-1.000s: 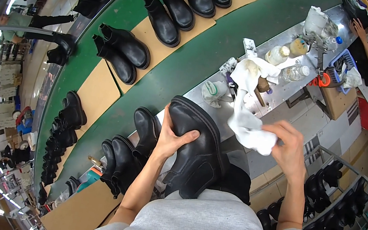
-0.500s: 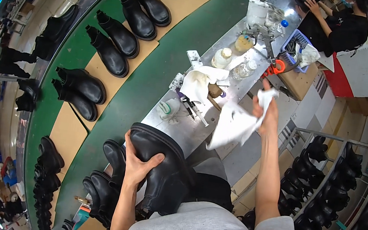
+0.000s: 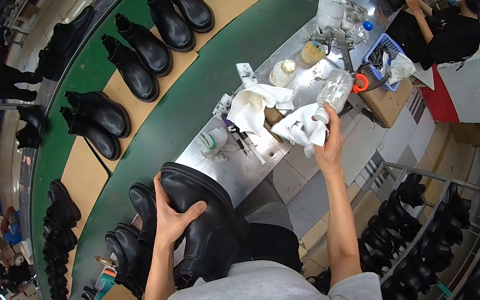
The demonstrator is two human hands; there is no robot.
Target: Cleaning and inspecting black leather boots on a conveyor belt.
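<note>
My left hand (image 3: pixel 175 220) is closed around a black leather boot (image 3: pixel 206 207), which rests toe-up against my lap with its thick sole edge facing the bench. Over the bench's near edge, my right hand (image 3: pixel 332 146) grips a clear plastic bottle (image 3: pixel 336 89) near its neck. The bottle is tipped neck-down. Its mouth is by a white cloth (image 3: pixel 304 126), which is bunched against the fingers of the same hand. Beside it on the metal bench lies another stained white cloth (image 3: pixel 253 105), next to a brown lump (image 3: pixel 273 116).
Jars (image 3: pixel 283 72), a spray gun (image 3: pixel 338 40) and a blue basket (image 3: pixel 386 54) stand on or beside the metal bench (image 3: pixel 189 158). A green conveyor (image 3: pixel 161 116) carries several black boots (image 3: pixel 144 45). At right is a rack (image 3: pixel 443 180) of footwear; a co-worker (image 3: pixel 438 30) sits far right.
My right hand has brought the white cloth back over the bench and taken hold of the clear bottle, now lifted and upturned. My left hand still holds the boot.
</note>
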